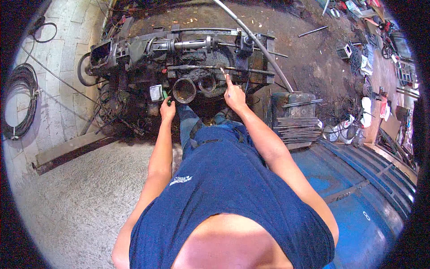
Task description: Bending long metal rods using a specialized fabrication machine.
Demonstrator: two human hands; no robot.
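A greasy dark metal machine (148,56) with a lengthwise shaft (192,44) lies in front of me. My left hand (168,110) is closed around a green-handled tool (165,95). A white square piece (156,92) shows beside that handle; its kind is not clear. At the machine's near side, my right hand (234,96) reaches out with the index finger extended along a slim pale-tipped stick (223,71). The stick's tip is at or just over a long thin rod (251,70) on the machine. Between my hands are two round open pipe ends (184,90).
A long grey pole (255,40) leans across the machine's right part. A metal box stacked with thin rods (298,127) stands at right, near a blue metal panel (349,193). Coiled black hose (21,101) lies at far left; a beam (74,148) crosses the floor.
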